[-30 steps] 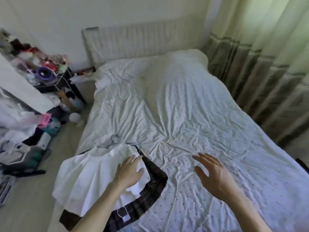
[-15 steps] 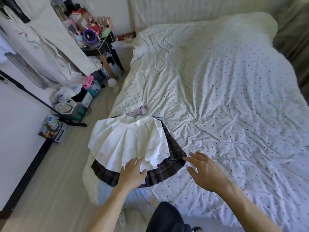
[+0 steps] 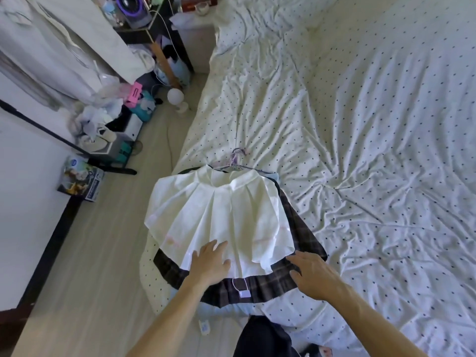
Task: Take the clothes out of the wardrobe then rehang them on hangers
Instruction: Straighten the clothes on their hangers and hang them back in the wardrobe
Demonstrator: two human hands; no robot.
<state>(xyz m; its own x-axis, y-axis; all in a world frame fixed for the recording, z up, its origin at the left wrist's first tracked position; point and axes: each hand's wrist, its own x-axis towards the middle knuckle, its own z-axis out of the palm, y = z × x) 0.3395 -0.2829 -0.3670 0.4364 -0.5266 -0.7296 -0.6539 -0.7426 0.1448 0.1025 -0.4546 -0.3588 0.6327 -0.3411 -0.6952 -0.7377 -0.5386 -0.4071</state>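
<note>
A: Found white pleated fabric skirt spread flat at the near-left corner of the polka-dot bed sheet, on top of a dark plaid pleated skirt.
B: Axis?
A: Ran waistband far, hem near. Met thin lilac wire hangers at the waistband, hook pointing away up the bed.
B: Hands?
A: Left hand flat on the white hem, fingers straight, gripping nothing. Right hand splayed and relaxed at the plaid hem, just right of the white one. Gripped nothing either; couldn't confirm contact.
B: Nearer to the hangers?
A: Neither by much. Both sat at the hem end, a full skirt length away. Judged left better lined up for the reach.
B: Writing?
A: Spotted small white tag on a cord at the plaid hem, no legible text. Printed cardboard box on the floor, lettering too small to read.
</note>
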